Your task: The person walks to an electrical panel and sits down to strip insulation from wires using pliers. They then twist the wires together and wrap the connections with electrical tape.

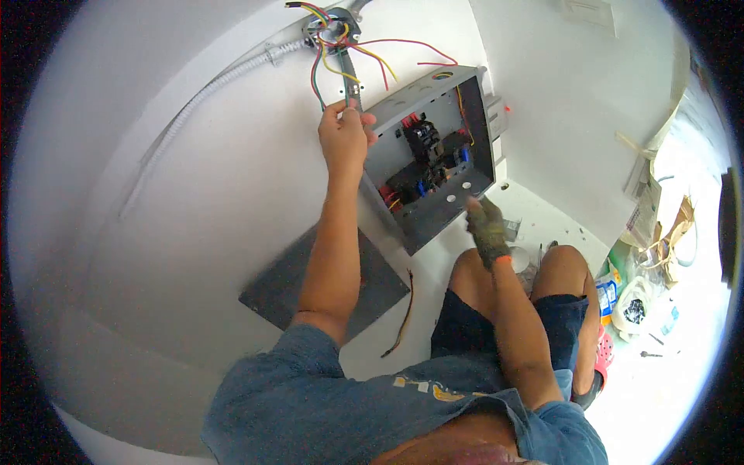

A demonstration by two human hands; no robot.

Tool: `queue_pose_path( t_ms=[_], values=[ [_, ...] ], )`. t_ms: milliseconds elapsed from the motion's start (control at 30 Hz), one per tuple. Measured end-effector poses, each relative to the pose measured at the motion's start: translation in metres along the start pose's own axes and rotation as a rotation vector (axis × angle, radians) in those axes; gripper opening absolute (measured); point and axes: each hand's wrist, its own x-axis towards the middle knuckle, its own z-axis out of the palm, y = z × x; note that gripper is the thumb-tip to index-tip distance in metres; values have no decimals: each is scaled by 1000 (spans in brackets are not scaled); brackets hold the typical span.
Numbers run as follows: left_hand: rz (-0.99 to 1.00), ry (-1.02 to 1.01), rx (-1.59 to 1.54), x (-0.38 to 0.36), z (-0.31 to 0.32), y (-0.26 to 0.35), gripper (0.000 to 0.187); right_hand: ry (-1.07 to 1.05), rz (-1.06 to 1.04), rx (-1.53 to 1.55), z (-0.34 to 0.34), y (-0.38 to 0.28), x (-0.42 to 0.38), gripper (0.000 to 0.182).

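Against a white wall (232,155), pinches red and green wires (313,77), strung down from the junction box (332,32) above the open breaker panel (426,89), in the nearer left hand (344,138) beside its upper-left corner; holds the gloved right hand (487,226) by its lower-right edge, grip impossible to tell.

The left hand (345,139) is pinching wires (316,81) below the round junction box (332,31); the gloved right hand (488,231) is hovering beside the open gray enclosure (430,221); a dark flat panel (376,291) is lying near a loose wire bundle (406,316).
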Motion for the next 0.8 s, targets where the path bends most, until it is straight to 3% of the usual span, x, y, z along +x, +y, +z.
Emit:
queue_pose_path(
  t_ms=[33,67,133,167,300,333,367,400,433,467,500,533,600,700,733,767,800],
  values=[
    [-102,-57,-86,0,0,2,22,77,-146,46,23,-59,-19,38],
    [-111,-64,-80,3,0,2,22,-70,-236,-34,29,-114,-26,50],
    [-88,-184,21,13,0,8,26,55,-601,-226,62,-152,1,47],
    [-115,-240,-11,14,0,17,28,1,-687,-192,79,-162,20,47],
    [-133,-346,-133,29,6,23,22,-192,-784,-205,117,-220,50,40],
    [-269,-387,-180,34,3,25,23,-239,-783,-226,120,-232,51,38],
    [-411,-425,-224,35,1,28,24,-436,-466,152,122,-240,49,37],
    [-415,-425,-228,34,2,28,24,-615,-126,523,122,-245,47,36],
    [-459,-376,-187,34,3,29,24,-616,-123,518,120,-248,42,36],
    [-501,-325,-145,34,3,31,24,-614,-45,704,120,-250,37,35],
    [-502,-322,-146,37,1,26,24,-608,35,890,120,-251,33,34],
    [-524,-368,-217,42,-1,18,27,-610,36,889,121,-248,38,34],
    [-542,-417,-287,40,0,21,29,-606,-182,579,121,-242,49,34],
    [-529,-440,-353,34,2,19,25,-594,-219,573,117,-235,49,32],
    [-379,-416,-374,35,7,13,22,-594,-218,573,120,-225,63,32],
    [-228,-392,-392,38,10,6,19,-435,-627,343,129,-207,91,33],
    [-229,-392,-391,42,11,0,19,-361,-826,217,130,-204,93,34]
  ],
)
